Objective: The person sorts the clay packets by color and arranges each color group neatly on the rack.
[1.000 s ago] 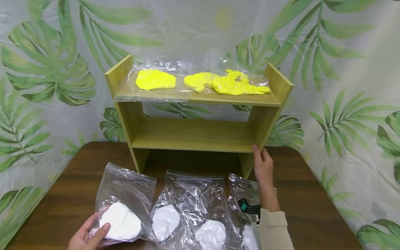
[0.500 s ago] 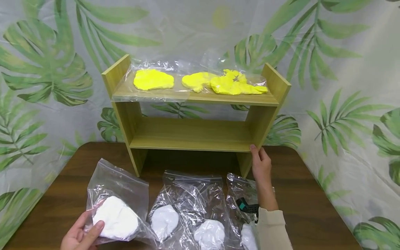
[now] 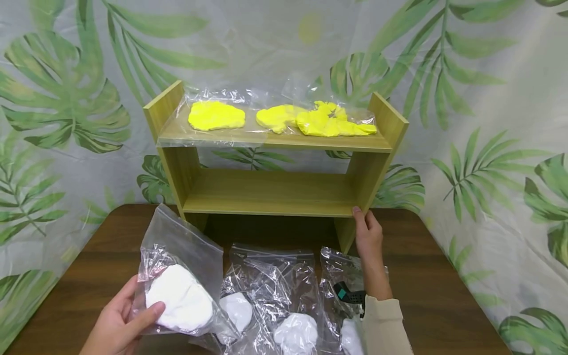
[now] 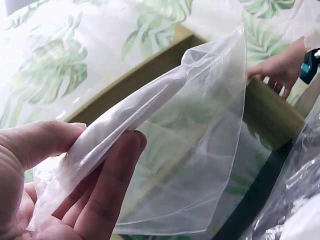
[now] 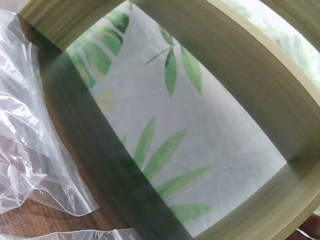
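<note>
My left hand (image 3: 117, 315) pinches a clear zip bag (image 3: 188, 236) holding a flat white clay-like lump (image 3: 182, 301), thumb on the front and fingers behind. In the left wrist view the lump (image 4: 120, 120) shows edge-on between thumb and fingers, with the loose end of the bag hanging past it. My right hand (image 3: 370, 239) grips the right side panel of a wooden shelf (image 3: 270, 192), its thumb at the front edge by the middle board. The right wrist view shows the shelf's lower opening, with only a bit of that hand (image 5: 311, 226) at the corner.
Yellow flat lumps (image 3: 216, 116) in clear bags lie on the top board. More zip bags with white lumps (image 3: 296, 333) lie on the dark wooden table (image 3: 426, 296) before the shelf. A leaf-patterned cloth (image 3: 479, 98) hangs behind.
My left hand has raised the zip bag, first shifting slightly left, then up and right toward the shelf's lower left corner. The right hand keeps its grip on the shelf.
</note>
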A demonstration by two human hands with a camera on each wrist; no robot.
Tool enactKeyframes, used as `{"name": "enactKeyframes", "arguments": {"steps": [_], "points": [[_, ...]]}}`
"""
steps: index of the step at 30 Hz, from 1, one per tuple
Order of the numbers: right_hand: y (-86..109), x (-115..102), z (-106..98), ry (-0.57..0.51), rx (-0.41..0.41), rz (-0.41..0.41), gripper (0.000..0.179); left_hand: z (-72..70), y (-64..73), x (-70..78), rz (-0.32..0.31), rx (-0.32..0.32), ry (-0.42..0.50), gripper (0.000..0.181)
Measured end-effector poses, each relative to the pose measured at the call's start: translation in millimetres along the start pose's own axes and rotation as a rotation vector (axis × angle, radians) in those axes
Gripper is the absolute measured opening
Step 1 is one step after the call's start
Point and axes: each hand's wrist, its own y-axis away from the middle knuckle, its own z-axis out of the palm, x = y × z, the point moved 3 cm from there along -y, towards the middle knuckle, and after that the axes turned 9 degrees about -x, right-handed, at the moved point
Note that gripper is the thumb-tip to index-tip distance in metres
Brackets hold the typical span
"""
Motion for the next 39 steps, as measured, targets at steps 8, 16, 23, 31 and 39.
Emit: {"name": "enactKeyframes", "arguments": {"steps": [8, 16, 23, 31, 39], "points": [[-1.0, 0.2, -1.3, 0.021, 0.017, 0.007, 0.054, 26.3, -22.2, 16.5, 0.080, -0.166, -0.014, 0.061], [-2.6, -1.0, -1.3, 0.049, 0.038, -0.006, 0.051, 52.1, -43.7, 35.9, 0.160, -0.236, -0.040, 0.057], [-2.8, -1.3, -0.9, 0.036, 0.029, -0.005, 0.052, 68.0, -57.3, 50.4, 0.188, -0.254, -0.054, 0.058], [-2.1, -2.4, -2.3, 0.036, 0.031, -0.007, 0.052, 78.6, -76.5, 59.9, 0.285, -0.295, -0.004, 0.059], [-1.0, -1.7, -0.3, 0.015, 0.012, -0.004, 0.051, 66.6, -98.5, 45.5, 0.218, -0.258, 0.087, 0.058]]}}
